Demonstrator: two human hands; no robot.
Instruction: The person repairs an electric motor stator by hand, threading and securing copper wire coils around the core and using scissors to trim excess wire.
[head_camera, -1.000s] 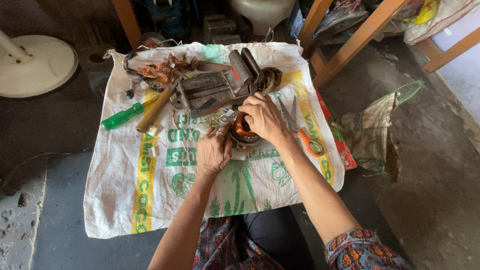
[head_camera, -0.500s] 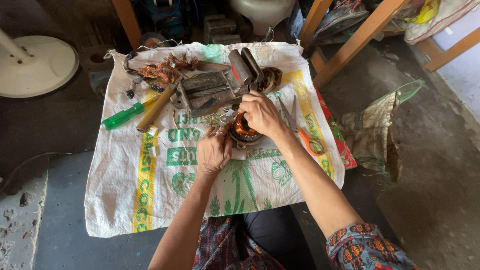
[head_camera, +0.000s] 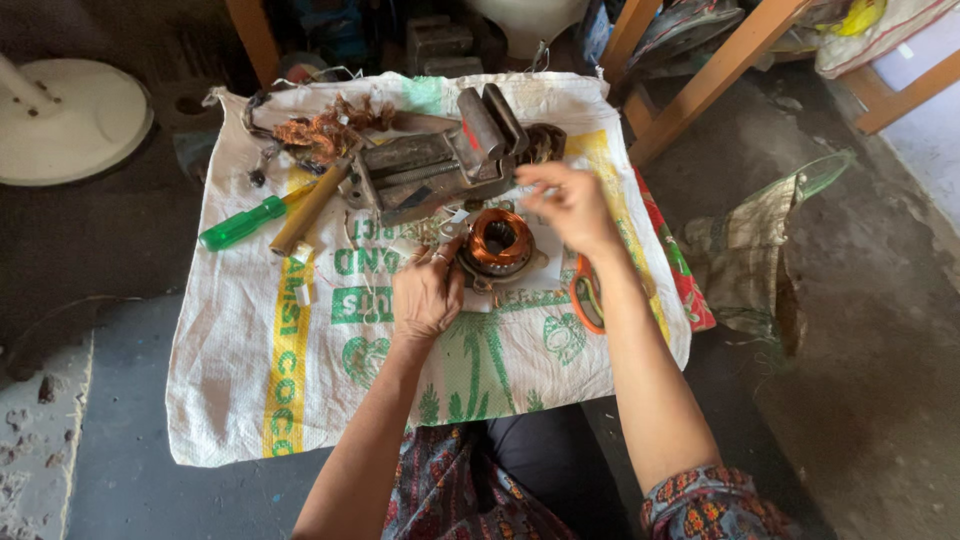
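Note:
A round motor stator wound with copper wire (head_camera: 499, 243) lies on a white woven sack (head_camera: 300, 360) spread on the floor. My left hand (head_camera: 428, 293) rests against its left side and holds it steady. My right hand (head_camera: 568, 204) is lifted just above and to the right of the winding, fingers pinched together as if on a thin wire that is too fine to make out. A grey metal bench vise (head_camera: 440, 160) lies on the sack right behind the winding.
A green-handled screwdriver (head_camera: 240, 222) and a wooden handle (head_camera: 308, 206) lie at the left, near a tangle of old copper wire (head_camera: 325, 128). Orange-handled scissors (head_camera: 586, 298) sit under my right forearm. A white round fan base (head_camera: 65, 118) is far left; wooden furniture legs (head_camera: 700, 90) stand behind.
My right hand has lifted off the winding and moved up and to the right, uncovering the copper coil. My left hand stays at its side.

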